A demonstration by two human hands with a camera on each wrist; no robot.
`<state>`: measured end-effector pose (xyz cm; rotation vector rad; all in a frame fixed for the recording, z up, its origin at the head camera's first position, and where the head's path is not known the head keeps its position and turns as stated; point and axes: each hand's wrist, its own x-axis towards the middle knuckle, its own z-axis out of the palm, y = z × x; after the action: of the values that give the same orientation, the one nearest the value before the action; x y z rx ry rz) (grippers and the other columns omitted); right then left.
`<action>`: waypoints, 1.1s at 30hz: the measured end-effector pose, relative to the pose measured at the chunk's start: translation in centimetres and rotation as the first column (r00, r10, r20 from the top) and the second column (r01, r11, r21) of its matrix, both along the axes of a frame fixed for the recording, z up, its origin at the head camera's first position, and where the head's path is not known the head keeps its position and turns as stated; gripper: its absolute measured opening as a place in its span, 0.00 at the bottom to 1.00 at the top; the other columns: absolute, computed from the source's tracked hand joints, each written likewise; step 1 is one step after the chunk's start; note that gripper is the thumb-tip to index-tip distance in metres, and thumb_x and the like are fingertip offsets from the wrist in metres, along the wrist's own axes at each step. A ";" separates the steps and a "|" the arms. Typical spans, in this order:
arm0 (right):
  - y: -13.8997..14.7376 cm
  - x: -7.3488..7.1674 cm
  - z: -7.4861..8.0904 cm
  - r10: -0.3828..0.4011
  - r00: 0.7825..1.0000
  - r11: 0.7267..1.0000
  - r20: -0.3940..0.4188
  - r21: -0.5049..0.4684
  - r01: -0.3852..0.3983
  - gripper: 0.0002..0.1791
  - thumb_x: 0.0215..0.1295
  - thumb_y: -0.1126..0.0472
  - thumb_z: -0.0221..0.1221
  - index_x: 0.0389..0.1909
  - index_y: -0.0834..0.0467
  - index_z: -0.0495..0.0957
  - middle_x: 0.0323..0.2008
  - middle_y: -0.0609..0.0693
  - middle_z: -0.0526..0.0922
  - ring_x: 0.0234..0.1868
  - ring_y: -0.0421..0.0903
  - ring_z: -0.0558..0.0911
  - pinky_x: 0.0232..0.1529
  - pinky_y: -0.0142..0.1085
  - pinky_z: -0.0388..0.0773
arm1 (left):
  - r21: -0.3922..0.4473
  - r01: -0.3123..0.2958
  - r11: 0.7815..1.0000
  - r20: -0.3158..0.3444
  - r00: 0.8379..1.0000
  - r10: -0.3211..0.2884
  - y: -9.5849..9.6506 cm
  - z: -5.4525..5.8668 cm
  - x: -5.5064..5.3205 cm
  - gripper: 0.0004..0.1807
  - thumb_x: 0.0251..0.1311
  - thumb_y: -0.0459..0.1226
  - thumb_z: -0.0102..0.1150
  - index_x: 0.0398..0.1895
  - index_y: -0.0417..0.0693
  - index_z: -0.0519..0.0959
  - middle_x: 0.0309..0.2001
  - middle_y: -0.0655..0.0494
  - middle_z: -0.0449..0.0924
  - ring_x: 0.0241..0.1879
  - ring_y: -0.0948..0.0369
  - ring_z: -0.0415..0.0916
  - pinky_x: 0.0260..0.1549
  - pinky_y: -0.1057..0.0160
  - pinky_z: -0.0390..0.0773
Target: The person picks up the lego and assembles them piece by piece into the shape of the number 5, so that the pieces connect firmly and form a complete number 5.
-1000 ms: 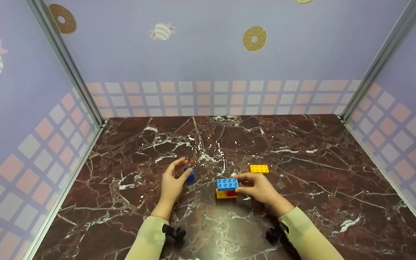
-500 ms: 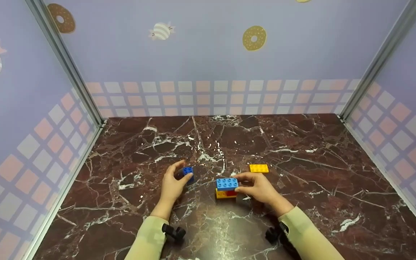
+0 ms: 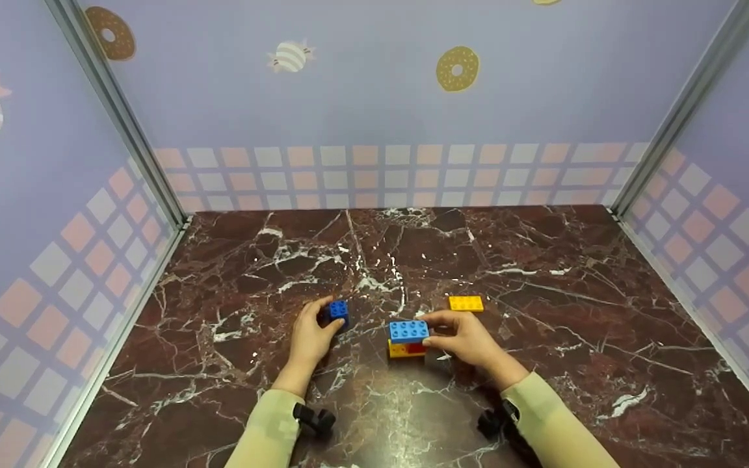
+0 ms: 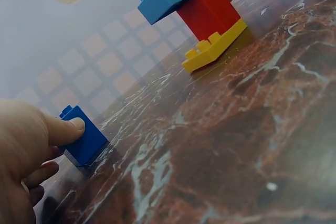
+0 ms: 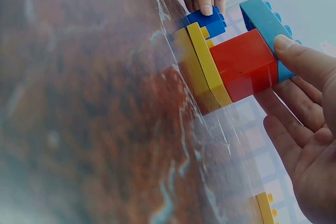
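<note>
A dark blue brick [image 3: 339, 310] stands upright on the table left of centre. My left hand [image 3: 310, 335] pinches it, the thumb flat against its near side in the left wrist view. To its right stands a small stack: a thin yellow brick [image 4: 216, 48] at the bottom, a red brick [image 5: 247, 66] on one end of that, and a light blue brick [image 3: 408, 331] on top, overhanging the other end. My right hand [image 3: 469, 339] holds the light blue brick by its right end, thumb and fingers on opposite sides.
A loose thin yellow brick [image 3: 465, 303] lies on the marbled dark red table [image 3: 543, 312], behind my right hand. Patterned lilac panels [image 3: 374, 84] enclose the table at the back and on both sides.
My left hand's fingers have closed in on the dark blue brick, which sits more upright in view than a second ago. The right hand and the stack stay where they were.
</note>
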<state>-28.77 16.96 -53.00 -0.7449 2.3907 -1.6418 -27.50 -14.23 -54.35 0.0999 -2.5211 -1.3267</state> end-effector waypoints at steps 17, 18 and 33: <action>0.1 -0.3 -0.2 0.011 1.000 1.000 -0.009 -0.004 -0.011 0.22 0.61 0.67 0.71 0.55 0.70 0.82 0.55 0.68 0.84 0.54 0.60 0.86 0.57 0.41 0.86 | 0.053 0.002 0.999 -0.088 0.996 0.002 0.5 0.4 0.3 0.23 0.56 0.33 0.74 0.57 0.45 0.83 0.57 0.39 0.84 0.57 0.41 0.82 0.61 0.40 0.79; 0.2 -0.2 -0.1 0.009 1.000 1.000 -0.011 -0.004 -0.009 0.22 0.61 0.67 0.71 0.55 0.70 0.82 0.55 0.68 0.84 0.54 0.60 0.86 0.58 0.41 0.86 | 0.058 0.004 0.998 -0.090 0.996 0.001 0.6 0.5 0.3 0.24 0.56 0.33 0.75 0.57 0.45 0.83 0.57 0.40 0.84 0.57 0.41 0.82 0.61 0.40 0.79; 0.1 -0.2 -0.1 0.016 1.000 1.000 -0.011 -0.003 -0.016 0.22 0.61 0.67 0.70 0.55 0.70 0.82 0.55 0.68 0.84 0.54 0.58 0.86 0.58 0.41 0.85 | 0.218 0.155 0.964 -0.131 0.983 -0.128 2.0 1.9 0.9 0.24 0.58 0.29 0.72 0.59 0.38 0.80 0.56 0.36 0.83 0.56 0.42 0.83 0.56 0.49 0.85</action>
<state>-28.98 17.11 -53.08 -0.7736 2.3846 -1.6397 -26.60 -12.19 -52.49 -0.1097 -2.3096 -1.6248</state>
